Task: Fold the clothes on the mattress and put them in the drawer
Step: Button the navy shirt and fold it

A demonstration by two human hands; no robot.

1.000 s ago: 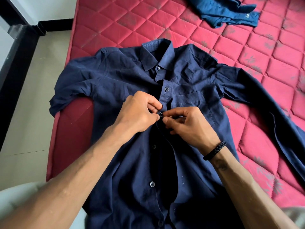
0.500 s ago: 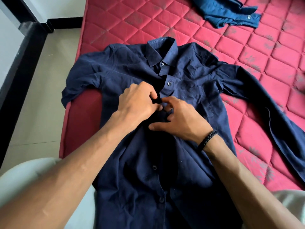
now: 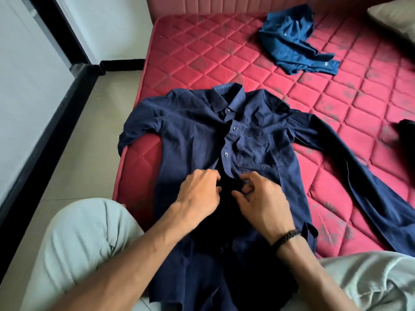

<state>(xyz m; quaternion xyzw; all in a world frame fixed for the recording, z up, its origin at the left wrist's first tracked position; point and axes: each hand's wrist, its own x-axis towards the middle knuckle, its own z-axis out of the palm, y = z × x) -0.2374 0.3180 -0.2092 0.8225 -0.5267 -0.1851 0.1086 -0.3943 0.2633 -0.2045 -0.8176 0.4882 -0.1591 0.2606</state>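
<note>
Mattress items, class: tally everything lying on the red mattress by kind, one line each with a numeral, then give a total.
Shirts: 2 (navy shirt spread flat, blue shirt crumpled)
Pillows: 1 (pillow at the far right corner)
Unidentified dark items: 1 (dark item cut off at the right edge)
Total: 4

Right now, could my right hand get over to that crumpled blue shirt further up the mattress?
Probably yes, with a lean. The right hand is at the navy shirt placket; bare mattress lies between it and the blue shirt.
</note>
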